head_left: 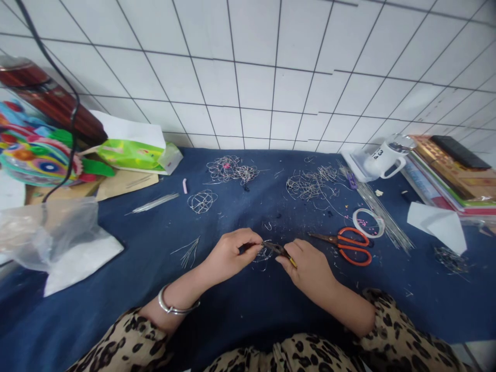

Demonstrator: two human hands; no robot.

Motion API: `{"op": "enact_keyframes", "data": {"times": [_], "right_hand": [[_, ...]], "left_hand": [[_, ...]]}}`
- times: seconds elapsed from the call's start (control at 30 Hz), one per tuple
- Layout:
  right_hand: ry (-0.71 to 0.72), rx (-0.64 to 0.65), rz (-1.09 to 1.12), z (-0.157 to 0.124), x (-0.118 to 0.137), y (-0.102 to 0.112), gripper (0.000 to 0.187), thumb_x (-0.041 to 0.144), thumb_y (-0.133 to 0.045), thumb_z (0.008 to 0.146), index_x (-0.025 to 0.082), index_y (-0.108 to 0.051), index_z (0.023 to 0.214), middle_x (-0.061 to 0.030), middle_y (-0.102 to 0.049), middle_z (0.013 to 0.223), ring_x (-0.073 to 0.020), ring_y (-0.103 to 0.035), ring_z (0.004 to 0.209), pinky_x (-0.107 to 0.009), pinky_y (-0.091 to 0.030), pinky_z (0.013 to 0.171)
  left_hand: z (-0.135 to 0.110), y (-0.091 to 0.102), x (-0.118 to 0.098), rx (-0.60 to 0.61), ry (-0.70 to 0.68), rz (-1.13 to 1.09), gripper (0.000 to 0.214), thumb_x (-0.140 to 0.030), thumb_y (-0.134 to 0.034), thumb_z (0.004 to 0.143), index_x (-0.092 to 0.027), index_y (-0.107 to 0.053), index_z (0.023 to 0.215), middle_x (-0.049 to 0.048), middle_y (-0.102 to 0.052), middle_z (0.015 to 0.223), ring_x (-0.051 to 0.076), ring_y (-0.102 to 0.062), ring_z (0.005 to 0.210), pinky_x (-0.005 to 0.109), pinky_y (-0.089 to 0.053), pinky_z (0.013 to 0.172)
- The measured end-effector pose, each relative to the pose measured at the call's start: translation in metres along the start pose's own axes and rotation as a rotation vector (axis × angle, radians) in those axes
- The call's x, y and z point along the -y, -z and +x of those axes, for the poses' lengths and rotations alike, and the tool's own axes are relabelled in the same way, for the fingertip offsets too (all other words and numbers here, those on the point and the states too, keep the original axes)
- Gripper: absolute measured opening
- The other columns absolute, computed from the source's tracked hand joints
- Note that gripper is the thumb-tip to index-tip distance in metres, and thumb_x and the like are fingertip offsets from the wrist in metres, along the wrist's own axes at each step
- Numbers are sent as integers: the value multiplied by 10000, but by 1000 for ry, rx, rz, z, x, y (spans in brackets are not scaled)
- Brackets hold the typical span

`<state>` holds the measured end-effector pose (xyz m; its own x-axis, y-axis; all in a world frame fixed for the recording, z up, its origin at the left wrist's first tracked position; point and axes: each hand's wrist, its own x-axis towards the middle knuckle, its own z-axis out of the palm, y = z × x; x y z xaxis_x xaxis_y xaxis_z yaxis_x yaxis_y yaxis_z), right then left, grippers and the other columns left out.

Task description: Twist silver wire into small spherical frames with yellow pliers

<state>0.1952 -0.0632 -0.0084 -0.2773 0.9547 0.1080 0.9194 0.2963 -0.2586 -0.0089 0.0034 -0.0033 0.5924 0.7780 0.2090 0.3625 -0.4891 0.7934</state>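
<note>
My right hand (pixel 310 261) is closed around a pair of pliers (pixel 278 248) with yellow on the handle, and their dark jaws point left. My left hand (pixel 236 253) pinches a thin piece of wire (pixel 263 243) between thumb and forefinger, right at the tips of the jaws. Whether the jaws grip the wire is too small to tell. Just below lies a loose coil of silvery wire (pixel 262 254), partly hidden by the pliers and fingers. Orange-handled scissors (pixel 354 245) rest to the right of my right hand, blades toward the left.
Tangled wire heaps (pixel 310 183) and a round wire shape (pixel 202 201) lie farther back on the blue cloth (pixel 155 237). At right are a bead dish (pixel 368 223), straight wires (pixel 383 217), a white mug (pixel 387 157) and stacked books (pixel 445 175). A plastic bag (pixel 65 237) sits left.
</note>
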Motion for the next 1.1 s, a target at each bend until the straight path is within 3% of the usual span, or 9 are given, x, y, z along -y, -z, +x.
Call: {"op": "enact_keyframes", "data": {"times": [0.43, 0.83, 1.1], "right_hand": [[-67, 121, 311, 2, -2, 1, 234, 393, -430, 882, 188, -508, 799, -3, -524, 740, -131, -500, 703, -237, -388, 638], [-78, 158, 384, 3, -3, 3, 250, 401, -433, 879, 186, -490, 765, 5, -503, 723, -123, -479, 679, -233, -361, 622], [-94, 246, 507, 6, -3, 15, 283, 397, -418, 883, 183, -470, 705, 32, -475, 655, -97, -454, 610, -207, -309, 555]], "left_hand": [[-1, -3, 1, -11, 33, 1, 95, -82, -515, 758, -153, -576, 739, 0, -562, 670, 106, -510, 615, 232, -411, 594], [-1, 1, 1, -4, -56, 59, 122, -91, -489, 780, -158, -590, 767, 9, -570, 676, 105, -507, 612, 225, -407, 586], [-2, -4, 1, -65, -143, 149, 132, -76, -473, 777, -155, -577, 758, 11, -542, 664, 117, -486, 637, 246, -393, 611]]}}
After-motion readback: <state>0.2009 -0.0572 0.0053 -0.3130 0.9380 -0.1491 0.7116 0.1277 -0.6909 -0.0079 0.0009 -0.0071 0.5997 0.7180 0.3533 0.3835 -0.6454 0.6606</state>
